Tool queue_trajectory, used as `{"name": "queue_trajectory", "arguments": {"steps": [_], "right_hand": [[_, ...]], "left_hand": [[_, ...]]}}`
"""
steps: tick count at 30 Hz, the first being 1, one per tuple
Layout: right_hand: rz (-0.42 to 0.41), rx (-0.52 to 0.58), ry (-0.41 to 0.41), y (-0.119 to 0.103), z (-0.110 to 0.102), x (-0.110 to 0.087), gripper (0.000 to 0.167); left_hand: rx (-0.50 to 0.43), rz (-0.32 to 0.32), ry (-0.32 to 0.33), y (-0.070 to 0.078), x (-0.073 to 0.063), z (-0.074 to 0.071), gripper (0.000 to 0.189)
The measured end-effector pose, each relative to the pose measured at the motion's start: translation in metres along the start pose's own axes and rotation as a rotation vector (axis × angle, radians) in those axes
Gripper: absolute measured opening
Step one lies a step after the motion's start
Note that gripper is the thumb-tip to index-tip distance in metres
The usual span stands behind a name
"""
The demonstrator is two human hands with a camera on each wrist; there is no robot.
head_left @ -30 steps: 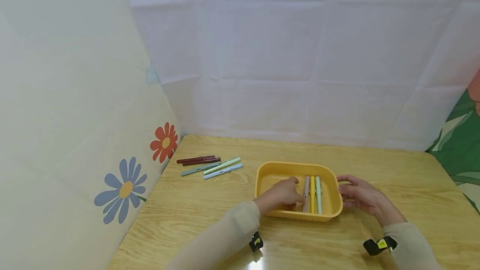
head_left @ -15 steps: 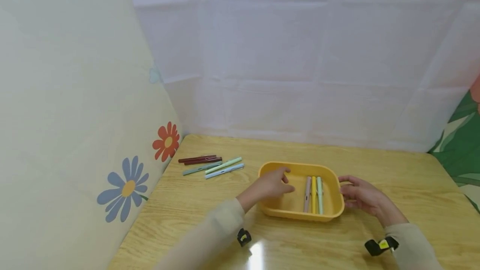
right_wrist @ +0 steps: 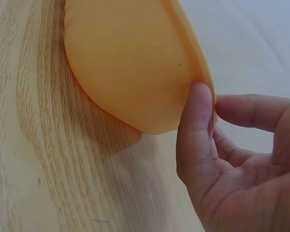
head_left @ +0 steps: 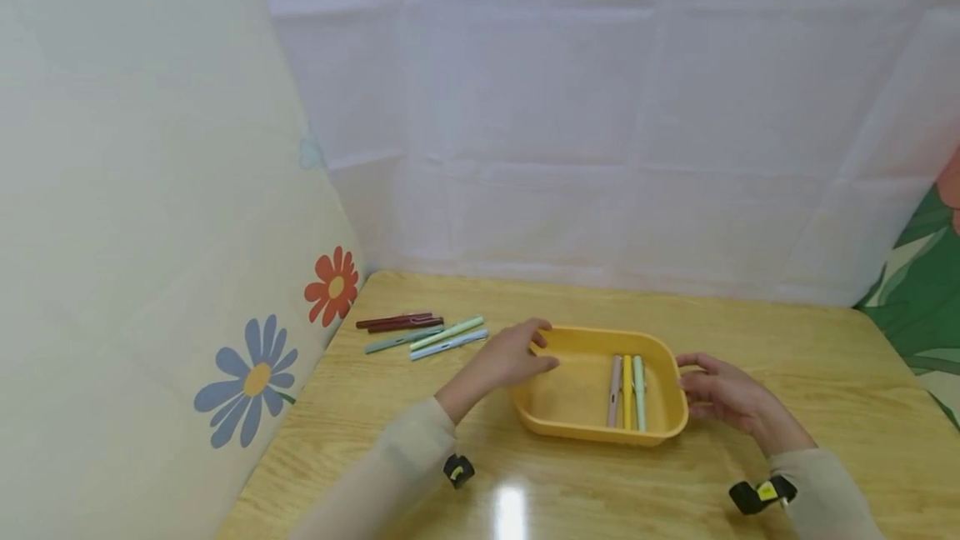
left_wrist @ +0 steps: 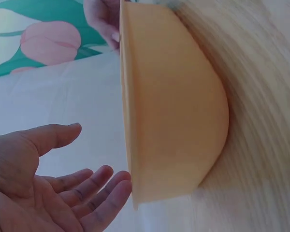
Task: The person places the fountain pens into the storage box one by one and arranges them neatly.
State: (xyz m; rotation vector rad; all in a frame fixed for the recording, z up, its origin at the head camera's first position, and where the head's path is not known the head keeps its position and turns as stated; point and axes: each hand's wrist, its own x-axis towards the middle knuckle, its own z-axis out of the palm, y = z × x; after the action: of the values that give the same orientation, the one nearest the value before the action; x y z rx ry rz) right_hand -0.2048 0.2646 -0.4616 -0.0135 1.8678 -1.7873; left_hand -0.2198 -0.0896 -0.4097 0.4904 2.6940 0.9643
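Note:
A yellow plastic tray (head_left: 577, 433) stands on the table. Inside its right half lie a pinkish pen (head_left: 614, 392), a yellow pen (head_left: 627, 392) and a mint green pen (head_left: 639, 392), side by side. My left hand (head_left: 513, 357) is over the tray's left end, its fingers spread and holding nothing; in the left wrist view the fingertips overlap the rim. At the opposite end, my right hand (head_left: 723, 394) pinches the rim, one digit against the outer wall and another at the edge, as the right wrist view shows.
Left of the tray, several pens lie in a loose group: dark red pens (head_left: 405, 324), a grey-green pen (head_left: 403, 339), a light green pen (head_left: 447, 332) and a light blue pen (head_left: 448, 345). White cloth (head_left: 487, 148) hangs behind the wooden table (head_left: 787, 340).
My left hand has drawn back leftward from beside the pens in the tray to its left end, fingers bare. The right hand stays at the right rim.

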Motion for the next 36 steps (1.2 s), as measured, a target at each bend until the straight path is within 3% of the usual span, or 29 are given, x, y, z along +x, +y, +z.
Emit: {"name": "queue_trajectory", "arguments": {"steps": [7, 14, 21, 29, 36], "right_hand": [[-0.003, 0.008, -0.005, 0.000, 0.000, 0.000, 0.047], [-0.008, 0.015, -0.019, 0.001, -0.001, 0.000, 0.046], [-0.013, 0.020, -0.020, 0.001, 0.000, 0.000, 0.042], [-0.024, 0.027, -0.035, 0.002, -0.002, 0.001, 0.040], [-0.021, 0.014, -0.025, 0.003, -0.002, 0.002, 0.044]], "left_hand": [[0.014, 0.021, 0.031, -0.015, -0.003, -0.020, 0.060], [0.044, 0.003, 0.123, -0.035, -0.009, -0.031, 0.058], [0.167, -0.015, 0.173, -0.061, -0.015, -0.033, 0.053], [0.179, -0.096, 0.151, -0.083, -0.016, -0.033, 0.058], [0.284, -0.081, 0.173, -0.098, -0.015, -0.030, 0.057]]}}
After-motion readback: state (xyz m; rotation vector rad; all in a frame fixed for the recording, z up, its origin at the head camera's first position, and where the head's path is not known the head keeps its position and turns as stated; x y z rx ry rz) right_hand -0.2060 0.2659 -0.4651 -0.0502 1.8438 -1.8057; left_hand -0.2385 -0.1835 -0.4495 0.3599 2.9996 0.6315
